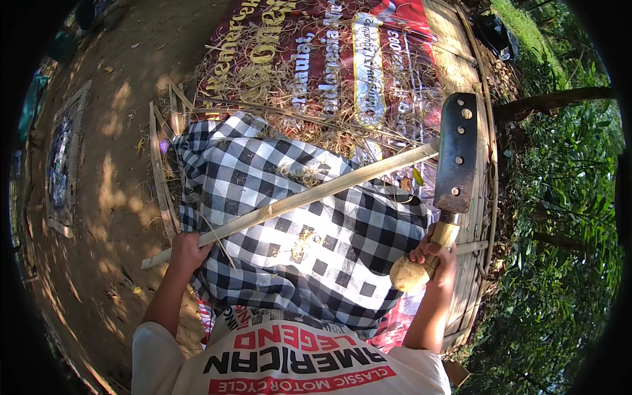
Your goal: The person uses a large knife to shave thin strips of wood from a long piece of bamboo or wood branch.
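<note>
A long, pale bamboo strip (316,193) slants across my lap, its far end reaching up to the right. My left hand (189,250) is closed around the strip near its lower left end. In my right hand (442,258) is a cleaver (457,155) with a wide dark blade, several round holes and a wooden handle; the fingers wrap the handle above its bulbous end. The blade points away from me, and its edge side lies close to the strip's far tip; whether they touch I cannot tell. A black-and-white checked cloth (263,164) covers my legs.
Thin curled shavings (283,85) litter a red printed banner (421,79) beyond my lap. Split bamboo slats (484,197) form an edge on the right, with green plants (553,197) past it. Bare earth (112,197) lies to the left, with narrow sticks (161,178) beside the cloth.
</note>
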Available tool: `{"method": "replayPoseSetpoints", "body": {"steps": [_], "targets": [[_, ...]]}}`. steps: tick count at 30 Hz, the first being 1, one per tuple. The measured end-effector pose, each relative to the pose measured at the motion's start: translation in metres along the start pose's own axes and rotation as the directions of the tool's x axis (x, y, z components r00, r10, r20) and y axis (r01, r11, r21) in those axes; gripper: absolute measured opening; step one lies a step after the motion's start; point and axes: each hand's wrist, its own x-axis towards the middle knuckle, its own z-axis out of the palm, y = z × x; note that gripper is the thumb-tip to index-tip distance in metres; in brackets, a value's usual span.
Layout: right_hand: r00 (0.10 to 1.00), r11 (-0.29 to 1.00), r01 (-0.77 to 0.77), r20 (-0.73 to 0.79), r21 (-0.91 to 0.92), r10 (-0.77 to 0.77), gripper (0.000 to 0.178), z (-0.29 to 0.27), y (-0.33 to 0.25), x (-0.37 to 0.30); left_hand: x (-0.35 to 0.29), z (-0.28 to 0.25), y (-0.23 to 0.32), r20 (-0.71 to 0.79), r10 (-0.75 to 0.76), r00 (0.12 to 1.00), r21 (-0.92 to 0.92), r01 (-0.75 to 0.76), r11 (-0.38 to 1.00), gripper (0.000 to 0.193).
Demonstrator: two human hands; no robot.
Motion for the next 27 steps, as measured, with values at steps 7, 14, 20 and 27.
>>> {"method": "replayPoseSetpoints", "body": {"steps": [7,14,20,27], "targets": [[0.996,0.997,-0.075,0.036,-0.028,0.076,0.031,-0.006,0.017,-0.013,-0.001,-0.006,-0.002,0.017,-0.036,0.999,-0.056,0.037,0.998,0.032],[0.994,0.996,0.023,0.107,0.089,-0.033,0.03,-0.003,-0.013,-0.015,0.0,0.008,-0.015,0.037,-0.037,0.999,-0.086,0.04,0.995,0.036],[0.889,0.951,-0.164,0.379,-0.262,0.258,0.039,0.006,0.026,-0.019,0.002,-0.003,-0.004,0.018,-0.01,1.0,-0.065,0.011,0.998,0.037],[0.948,0.97,0.168,0.3,-0.176,-0.109,0.058,0.014,-0.029,-0.015,-0.004,0.006,-0.008,0.007,-0.03,1.0,-0.088,0.03,0.996,0.038]]}}
